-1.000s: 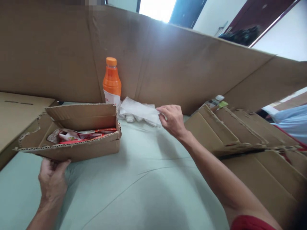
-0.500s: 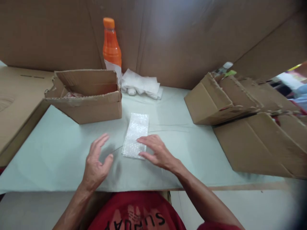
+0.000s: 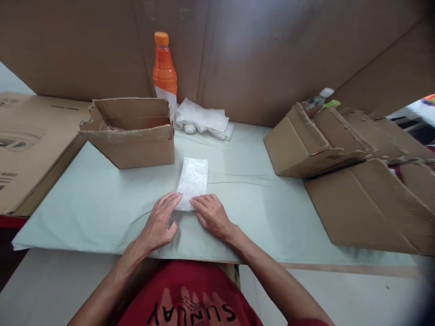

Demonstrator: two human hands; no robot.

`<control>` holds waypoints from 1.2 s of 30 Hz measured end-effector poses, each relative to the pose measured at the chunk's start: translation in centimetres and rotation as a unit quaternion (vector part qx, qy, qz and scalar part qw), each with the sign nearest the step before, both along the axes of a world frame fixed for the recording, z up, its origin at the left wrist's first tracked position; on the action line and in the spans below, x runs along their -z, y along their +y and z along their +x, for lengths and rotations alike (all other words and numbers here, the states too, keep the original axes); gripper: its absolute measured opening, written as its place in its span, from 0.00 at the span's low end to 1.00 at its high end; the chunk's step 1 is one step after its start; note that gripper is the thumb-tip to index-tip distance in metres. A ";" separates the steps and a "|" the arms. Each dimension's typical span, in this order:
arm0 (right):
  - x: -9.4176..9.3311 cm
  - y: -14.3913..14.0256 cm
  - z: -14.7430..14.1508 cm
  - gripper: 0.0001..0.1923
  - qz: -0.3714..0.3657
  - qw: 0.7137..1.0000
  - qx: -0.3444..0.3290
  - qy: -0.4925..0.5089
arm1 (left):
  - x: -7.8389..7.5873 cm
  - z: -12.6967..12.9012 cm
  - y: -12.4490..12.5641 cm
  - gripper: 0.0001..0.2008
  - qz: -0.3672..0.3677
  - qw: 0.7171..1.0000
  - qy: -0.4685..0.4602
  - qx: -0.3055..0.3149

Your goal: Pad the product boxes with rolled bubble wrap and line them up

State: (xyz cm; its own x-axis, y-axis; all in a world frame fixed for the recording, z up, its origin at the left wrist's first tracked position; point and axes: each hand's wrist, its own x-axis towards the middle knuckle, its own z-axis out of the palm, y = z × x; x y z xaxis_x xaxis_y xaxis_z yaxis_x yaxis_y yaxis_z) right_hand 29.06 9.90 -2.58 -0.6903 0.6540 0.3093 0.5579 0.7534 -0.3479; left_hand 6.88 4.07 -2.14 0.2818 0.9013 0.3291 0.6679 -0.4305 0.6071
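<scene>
A small flat piece of bubble wrap (image 3: 192,176) lies on the pale green cloth in front of me, long side pointing away. My left hand (image 3: 160,224) touches its near left corner with the fingertips; the thumb stands apart from the fingers. At the near right corner, my right hand (image 3: 212,215) has its fingers bent over the near edge, the thumb tucked close beneath. Thin dark wire-like strands (image 3: 238,183) stick out from under the wrap to the right, and one more runs out to the left behind my left hand. What lies under the wrap is hidden.
An open cardboard box (image 3: 142,147) stands behind left, beside an orange bottle (image 3: 165,68) and a pile of white wrapping (image 3: 202,117). More open cardboard boxes (image 3: 360,203) line the right side. A large flat carton (image 3: 41,145) is at far left; a cardboard wall (image 3: 254,59) closes the back.
My left hand has moved right from the cloth onto the wrap's corner. My right hand has shifted slightly left and closed at the near edge. The view has shifted a little.
</scene>
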 end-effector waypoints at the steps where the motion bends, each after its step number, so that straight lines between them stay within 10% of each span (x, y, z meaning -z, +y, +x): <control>1: -0.1 0.0 0.2 0.17 -0.027 0.999 0.012 0.029 | -0.1 0.1 -0.1 0.36 -0.002 1.000 0.001 0.006; 8: -2.0 -2.6 2.8 0.16 -0.289 0.936 0.107 0.171 | -0.6 1.7 -1.2 0.21 -0.157 0.978 -0.101 -0.088; 15: -2.0 -6.4 3.3 0.16 0.017 0.977 0.107 0.186 | -0.6 3.0 -0.4 0.21 -0.158 0.971 -0.065 -0.170; 23: -0.4 -3.8 1.2 0.23 0.036 0.996 0.052 -0.058 | 0.0 2.9 -0.7 0.20 -0.048 0.982 -0.011 -0.181; 28: -1.9 -2.5 1.8 0.20 -0.058 0.998 0.004 -0.038 | -0.6 1.9 -2.6 0.25 0.048 0.997 0.012 -0.060; 31: -3.9 -2.9 2.9 0.18 -0.153 0.987 -0.029 -0.032 | -1.1 1.7 -4.2 0.24 -0.021 0.999 -0.027 -0.008; 36: -5.1 -3.3 3.1 0.18 -0.277 0.959 -0.048 -0.025 | -2.0 1.8 -5.3 0.22 -0.190 0.974 -0.086 -0.093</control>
State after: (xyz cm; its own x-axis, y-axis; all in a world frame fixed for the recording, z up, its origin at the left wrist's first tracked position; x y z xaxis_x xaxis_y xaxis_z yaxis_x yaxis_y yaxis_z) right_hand 32.17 6.63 2.47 -0.7608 0.6410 -0.1019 0.5215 0.5102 -0.6839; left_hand 8.66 -1.22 -0.10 0.0727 0.9973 -0.0109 0.5870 -0.0340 0.8088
